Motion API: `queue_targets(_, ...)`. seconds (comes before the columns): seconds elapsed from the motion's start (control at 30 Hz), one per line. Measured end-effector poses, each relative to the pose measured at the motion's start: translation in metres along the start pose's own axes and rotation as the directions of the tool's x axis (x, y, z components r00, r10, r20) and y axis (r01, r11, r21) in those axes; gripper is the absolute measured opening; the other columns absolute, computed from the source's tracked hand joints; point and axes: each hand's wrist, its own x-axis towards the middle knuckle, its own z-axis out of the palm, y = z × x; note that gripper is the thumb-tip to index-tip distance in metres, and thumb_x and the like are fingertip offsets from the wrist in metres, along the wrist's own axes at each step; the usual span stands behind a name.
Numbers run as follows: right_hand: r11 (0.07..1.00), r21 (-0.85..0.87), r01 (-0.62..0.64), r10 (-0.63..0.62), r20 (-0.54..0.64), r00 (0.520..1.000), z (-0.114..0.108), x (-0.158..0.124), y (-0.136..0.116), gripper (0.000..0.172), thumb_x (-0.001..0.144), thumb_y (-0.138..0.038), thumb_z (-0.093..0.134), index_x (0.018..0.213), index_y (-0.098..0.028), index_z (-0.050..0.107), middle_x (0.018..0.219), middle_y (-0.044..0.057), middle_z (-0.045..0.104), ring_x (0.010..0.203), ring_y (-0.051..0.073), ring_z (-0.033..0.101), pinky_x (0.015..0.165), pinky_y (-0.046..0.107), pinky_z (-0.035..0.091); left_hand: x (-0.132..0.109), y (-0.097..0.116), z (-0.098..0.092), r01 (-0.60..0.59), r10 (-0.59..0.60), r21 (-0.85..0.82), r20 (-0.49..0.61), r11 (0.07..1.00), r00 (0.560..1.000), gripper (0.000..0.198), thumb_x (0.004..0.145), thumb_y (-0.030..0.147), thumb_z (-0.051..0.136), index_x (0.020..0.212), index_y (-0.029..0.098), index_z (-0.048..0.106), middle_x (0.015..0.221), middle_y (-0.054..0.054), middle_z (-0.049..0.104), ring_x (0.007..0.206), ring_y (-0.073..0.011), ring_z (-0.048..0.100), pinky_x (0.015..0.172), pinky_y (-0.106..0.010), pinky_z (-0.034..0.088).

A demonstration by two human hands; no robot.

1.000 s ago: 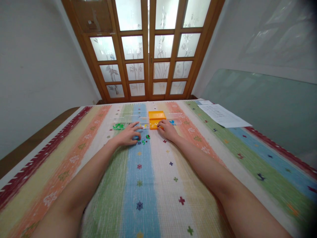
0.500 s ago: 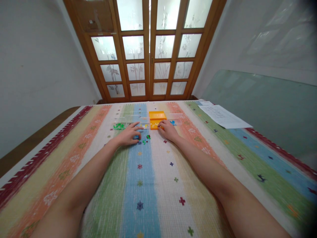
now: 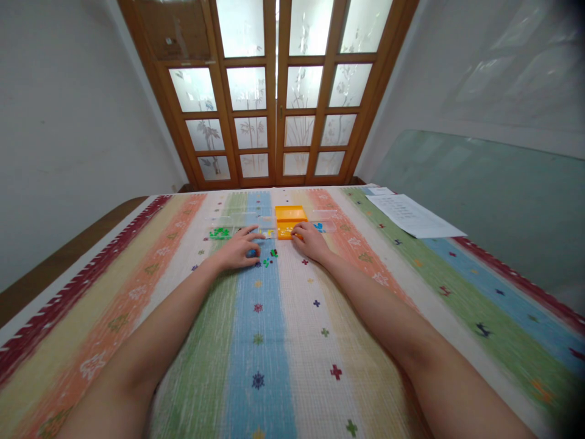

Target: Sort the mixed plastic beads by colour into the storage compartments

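My left hand [image 3: 238, 249] rests on the striped cloth with fingers spread and a little bent. Beside its fingertips is a clear box holding small yellow pieces [image 3: 267, 233], and a dark blue patch shows under the fingers, too small to name. At the left stand small green pieces [image 3: 220, 233] in a clear box. My right hand [image 3: 311, 240] reaches over the right edge of an open orange box [image 3: 291, 213] holding small white pieces [image 3: 285, 231]. Its fingers are bent together at the box; what they hold, if anything, is hidden.
Small blue pieces [image 3: 319, 227] lie in a clear box right of the orange one. A few tiny green and red pieces [image 3: 273, 253] lie loose on the cloth [image 3: 292, 341] between my hands. Paper sheets [image 3: 414, 216] lie at the far right, near a glass panel [image 3: 484, 207].
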Motion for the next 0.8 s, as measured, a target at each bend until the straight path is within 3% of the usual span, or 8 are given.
queue_targets(0.8,1.000,0.002,-0.002,0.002,0.005,1.000,-0.0009,0.0001,-0.0013,0.016,0.096,-0.019,0.057,0.098,-0.021,0.073,0.108,0.010,0.068,0.103,0.025,0.059,0.094,0.039,0.049,0.0003,0.0025,0.0077,-0.002,0.002,-0.006,0.003,1.000,1.000,0.010,0.079,0.022,0.071,0.088,0.025,0.075,0.152,-0.002,0.056,0.156,-0.0342,0.025,0.127,-0.056,0.027)
